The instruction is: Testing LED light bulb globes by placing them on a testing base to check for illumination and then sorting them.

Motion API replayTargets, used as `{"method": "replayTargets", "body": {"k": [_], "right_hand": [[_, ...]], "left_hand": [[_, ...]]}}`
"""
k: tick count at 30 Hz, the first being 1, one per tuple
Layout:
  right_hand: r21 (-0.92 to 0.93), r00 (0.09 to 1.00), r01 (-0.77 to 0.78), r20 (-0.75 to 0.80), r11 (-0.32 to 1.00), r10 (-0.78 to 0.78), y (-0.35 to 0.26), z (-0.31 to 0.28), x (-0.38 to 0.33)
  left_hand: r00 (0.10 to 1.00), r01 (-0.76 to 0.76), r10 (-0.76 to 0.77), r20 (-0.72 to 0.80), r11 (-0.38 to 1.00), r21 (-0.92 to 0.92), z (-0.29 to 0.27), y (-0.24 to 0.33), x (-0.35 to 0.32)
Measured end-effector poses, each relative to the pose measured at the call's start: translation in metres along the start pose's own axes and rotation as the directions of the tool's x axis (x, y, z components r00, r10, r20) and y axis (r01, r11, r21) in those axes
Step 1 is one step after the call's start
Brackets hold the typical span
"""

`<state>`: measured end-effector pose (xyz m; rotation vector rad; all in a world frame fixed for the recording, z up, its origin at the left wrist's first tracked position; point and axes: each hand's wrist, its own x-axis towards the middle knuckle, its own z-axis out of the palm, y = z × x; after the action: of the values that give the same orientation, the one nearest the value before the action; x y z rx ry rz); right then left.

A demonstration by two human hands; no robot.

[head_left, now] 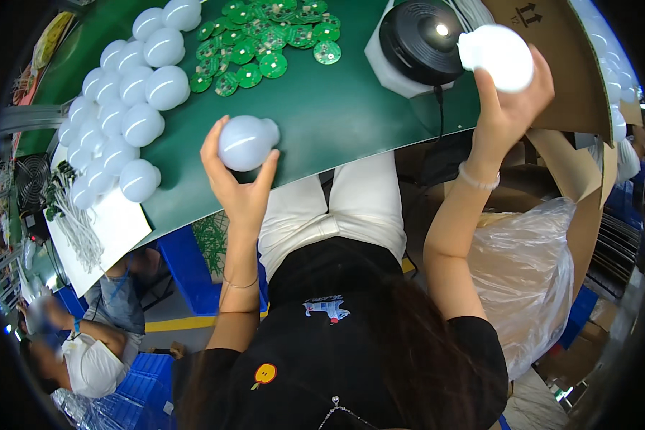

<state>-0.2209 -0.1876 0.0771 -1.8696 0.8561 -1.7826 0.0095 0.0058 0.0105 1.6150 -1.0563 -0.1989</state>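
Between the thumb and fingers of my left hand (236, 190) is an unlit white light bulb (245, 143), just over the green tabletop near its front edge. My right hand (514, 107) grips a second bulb (505, 59), which glows bright white. Its narrow end points left and meets the side of a round black device (421, 41), where a small light shines on top. That device rests on a white block-like base (385, 72), and a dark cable runs down from it.
Rows of white bulbs (132, 86) fill the table's left side. Round green circuit boards (261, 46) lie piled at the back. White wires (79, 222) sit on a white sheet at left. Cardboard (562, 43) stands at right, above a plastic-lined box (527, 279). Another person (97, 358) sits lower left.
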Motion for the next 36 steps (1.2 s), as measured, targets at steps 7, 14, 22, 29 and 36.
{"method": "replayTargets", "body": {"k": [7,14,22,29,36], "right_hand": [[0.13,0.851,0.069,0.509,0.989,-0.126,0.031,-0.006,0.043],[-0.028,0.925,0.046,0.379,0.999,-0.032,0.036,0.011,0.044],[-0.153,0.928,0.083,0.372,0.985,-0.021,0.029,-0.014,0.03],[-0.249,0.905,0.336,0.353,0.909,-0.238,0.021,0.012,0.041],[-0.214,0.946,0.214,0.29,0.953,-0.147,0.029,0.018,0.047]], "left_hand": [[0.972,-0.22,0.233,-0.025,0.942,0.253,0.014,-0.009,-0.007],[0.958,-0.281,0.286,0.022,0.923,0.264,0.014,-0.011,-0.006],[0.942,-0.328,0.335,0.026,0.899,0.29,0.016,-0.012,-0.007],[0.943,-0.324,0.332,0.026,0.896,0.303,0.016,-0.011,-0.007],[0.944,-0.319,0.33,0.018,0.896,0.308,0.017,-0.011,-0.007]]}}
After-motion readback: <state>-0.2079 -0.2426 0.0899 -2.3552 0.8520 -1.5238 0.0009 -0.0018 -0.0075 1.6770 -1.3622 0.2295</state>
